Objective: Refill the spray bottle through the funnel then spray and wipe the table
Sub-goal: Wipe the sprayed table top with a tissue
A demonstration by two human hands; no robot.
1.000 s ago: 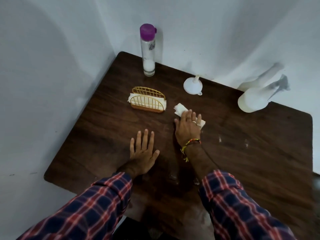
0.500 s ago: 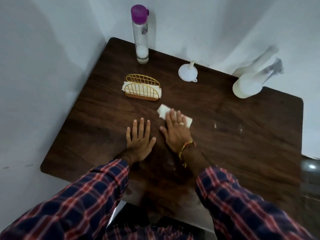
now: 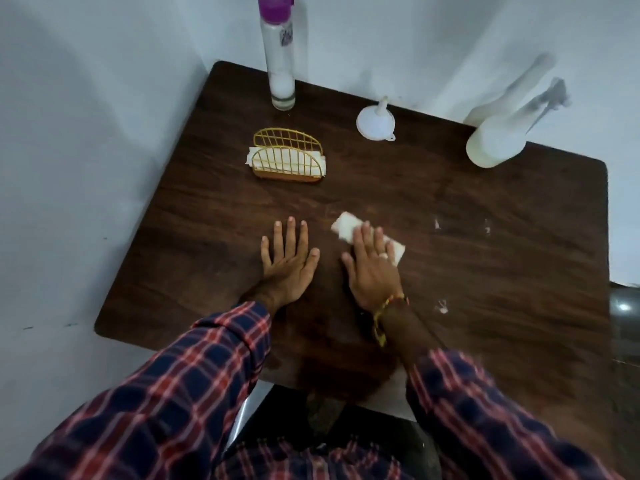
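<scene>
Napkin holder: gold wire, napkins inside, my landmark on the brown surface.
Left hand: flat, fingers spread, nearer me than the holder.
Right hand: fingers straight, pressing a folded white tissue.
Funnel: upside down, right of the holder.
Spray bottle: farther right again, by the wall.

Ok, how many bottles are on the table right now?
2. A tall clear bottle with a purple cap stands at the table's far left corner. A white spray bottle stands at the far right edge by the wall. None seem hidden.
</scene>
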